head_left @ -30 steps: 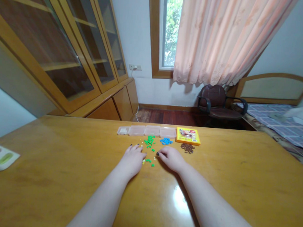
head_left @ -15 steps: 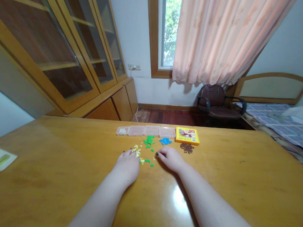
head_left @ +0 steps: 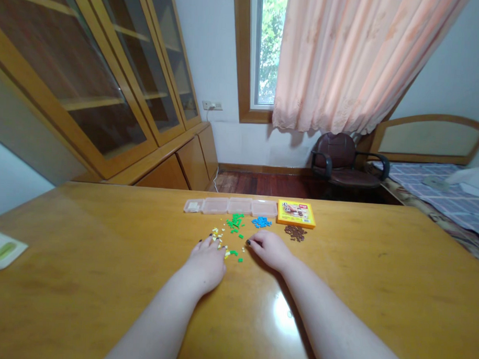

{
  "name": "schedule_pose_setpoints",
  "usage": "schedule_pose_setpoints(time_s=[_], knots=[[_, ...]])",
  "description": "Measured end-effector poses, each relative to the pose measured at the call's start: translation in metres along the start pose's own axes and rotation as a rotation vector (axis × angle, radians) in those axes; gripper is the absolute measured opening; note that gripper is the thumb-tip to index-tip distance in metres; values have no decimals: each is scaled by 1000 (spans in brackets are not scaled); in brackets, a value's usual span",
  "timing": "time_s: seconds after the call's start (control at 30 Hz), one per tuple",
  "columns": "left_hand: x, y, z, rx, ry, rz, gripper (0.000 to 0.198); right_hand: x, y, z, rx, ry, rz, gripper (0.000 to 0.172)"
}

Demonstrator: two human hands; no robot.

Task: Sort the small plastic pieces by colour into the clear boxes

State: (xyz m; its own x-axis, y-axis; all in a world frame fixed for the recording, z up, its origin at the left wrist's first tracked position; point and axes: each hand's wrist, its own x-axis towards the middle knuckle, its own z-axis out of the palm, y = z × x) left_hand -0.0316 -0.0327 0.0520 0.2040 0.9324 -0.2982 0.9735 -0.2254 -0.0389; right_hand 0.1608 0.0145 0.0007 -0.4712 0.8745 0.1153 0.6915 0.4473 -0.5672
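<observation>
My left hand (head_left: pixel 207 262) lies palm down with fingers spread over small white and yellow building bricks (head_left: pixel 215 233), partly covering them. By its thumb are a few green bricks (head_left: pixel 234 252) and a yellow one. My right hand (head_left: pixel 270 248) rests on the table with its fingers curled in and dark nails showing. Whatever it may hold is hidden. A tiny pale brick (head_left: pixel 243 249) lies just left of its fingertips. Beyond my hands are a pile of green bricks (head_left: pixel 235 222), a pile of blue bricks (head_left: pixel 261 222) and a pile of brown bricks (head_left: pixel 295 233).
A row of clear plastic trays (head_left: pixel 239 205) stands along the table's far side, beside a yellow box (head_left: pixel 296 213). A white and green object (head_left: pixel 3 251) sits at the table's left edge. Past the table are a brown armchair (head_left: pixel 338 159), a bed and a glass-fronted cabinet.
My left hand has shifted slightly right, its fingers spreading further over the white and yellow bricks and covering more of them. My right hand has stayed almost still.
</observation>
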Motion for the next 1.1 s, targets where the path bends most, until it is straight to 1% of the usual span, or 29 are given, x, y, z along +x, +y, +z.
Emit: schedule_pose_setpoints(time_s=[0.13,0.23,0.3,0.4,0.5,0.73,0.83,0.9,1.0,1.03,1.1], knots=[[7,-2,3,-5,3,-42,47,0,0,0,-10,-6,5,29],[16,-6,4,-14,-16,-111,55,0,0,0,-9,-4,7,29],[21,-9,5,-26,-16,-119,59,0,0,-1,-8,0,5,29],[27,-12,6,-28,50,-93,60,0,-1,-1,-2,3,1,29],[29,-16,8,-9,114,-101,60,0,-1,-2,1,-1,6,29],[29,-21,13,-8,93,-150,50,0,0,-1,4,-1,18,29],[28,-18,13,-36,67,-171,52,0,0,0,6,3,10,29],[31,-16,14,-60,70,-158,58,0,1,1,7,5,2,29],[38,-15,20,-78,116,-71,63,0,2,3,16,15,0,28],[40,-15,23,-80,114,-55,64,0,2,3,18,19,0,28],[43,-15,28,-88,70,-69,68,0,3,4,21,22,-1,28]])
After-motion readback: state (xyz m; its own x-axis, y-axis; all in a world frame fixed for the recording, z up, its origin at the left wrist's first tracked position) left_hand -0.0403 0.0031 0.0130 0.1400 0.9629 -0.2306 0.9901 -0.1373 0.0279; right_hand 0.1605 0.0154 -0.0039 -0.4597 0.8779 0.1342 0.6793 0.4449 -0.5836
